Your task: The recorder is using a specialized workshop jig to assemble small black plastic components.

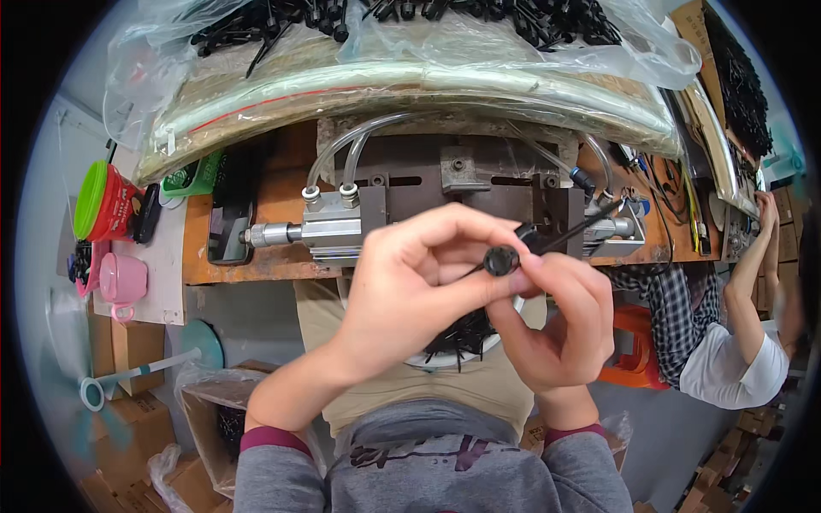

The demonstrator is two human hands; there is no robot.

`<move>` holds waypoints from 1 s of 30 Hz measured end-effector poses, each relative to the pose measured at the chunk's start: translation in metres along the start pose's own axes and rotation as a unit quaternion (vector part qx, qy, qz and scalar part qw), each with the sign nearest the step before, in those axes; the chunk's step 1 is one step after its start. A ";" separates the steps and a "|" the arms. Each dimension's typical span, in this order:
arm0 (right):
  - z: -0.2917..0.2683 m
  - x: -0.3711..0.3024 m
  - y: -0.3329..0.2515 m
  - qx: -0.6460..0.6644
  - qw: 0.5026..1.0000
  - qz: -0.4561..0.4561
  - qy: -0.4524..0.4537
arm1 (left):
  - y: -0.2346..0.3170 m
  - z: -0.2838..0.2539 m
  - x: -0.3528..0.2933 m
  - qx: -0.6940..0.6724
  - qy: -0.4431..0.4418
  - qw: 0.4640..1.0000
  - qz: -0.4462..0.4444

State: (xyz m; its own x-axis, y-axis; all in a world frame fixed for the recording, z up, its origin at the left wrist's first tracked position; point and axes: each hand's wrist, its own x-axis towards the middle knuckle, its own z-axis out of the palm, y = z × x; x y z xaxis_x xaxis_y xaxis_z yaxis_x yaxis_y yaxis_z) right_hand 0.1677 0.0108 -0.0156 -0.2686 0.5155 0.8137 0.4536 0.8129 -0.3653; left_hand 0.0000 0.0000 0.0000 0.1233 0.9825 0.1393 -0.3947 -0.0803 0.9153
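In front of the bench edge, my left hand [406, 295] pinches a small black plastic part with a round, hollow-looking end [501, 260] between thumb and forefinger. My right hand [564, 321] is closed on the same spot, its thumb and fingertips against the round end. A thin black stem [581, 227] points up and right from between the fingers; whether it belongs to the same part or to a second one, I cannot tell. Below the hands, a white bowl [440, 359] on my lap holds several black parts [466, 333], partly covered by the hands.
Behind the hands stands a metal fixture [459, 168] with an air cylinder [333, 231] and clear hoses. Heaps of black parts [556, 26] lie on plastic at the back. Left are a phone [229, 235], red tub [115, 214] and pink cup [122, 278]; right, another person [735, 363].
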 end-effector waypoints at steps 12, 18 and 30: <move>-0.014 -0.025 0.017 0.046 0.983 0.057 -0.168 | 0.001 -0.026 -0.034 0.301 0.087 0.934 0.171; 0.008 -0.035 0.012 -0.020 0.965 0.031 -0.258 | 0.008 -0.029 -0.038 0.376 0.087 0.895 0.222; 0.008 -0.009 0.011 -0.114 0.949 0.013 -0.293 | 0.016 -0.035 -0.041 0.491 0.077 0.836 0.234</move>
State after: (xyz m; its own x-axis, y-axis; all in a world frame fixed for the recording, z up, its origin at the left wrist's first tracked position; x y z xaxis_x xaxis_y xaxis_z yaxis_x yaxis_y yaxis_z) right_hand 0.1687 0.0175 -0.0304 -0.6516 0.6507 0.3899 0.6201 0.7530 -0.2204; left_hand -0.0429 -0.0359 -0.0044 0.0169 0.8089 0.5877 0.5791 -0.4871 0.6538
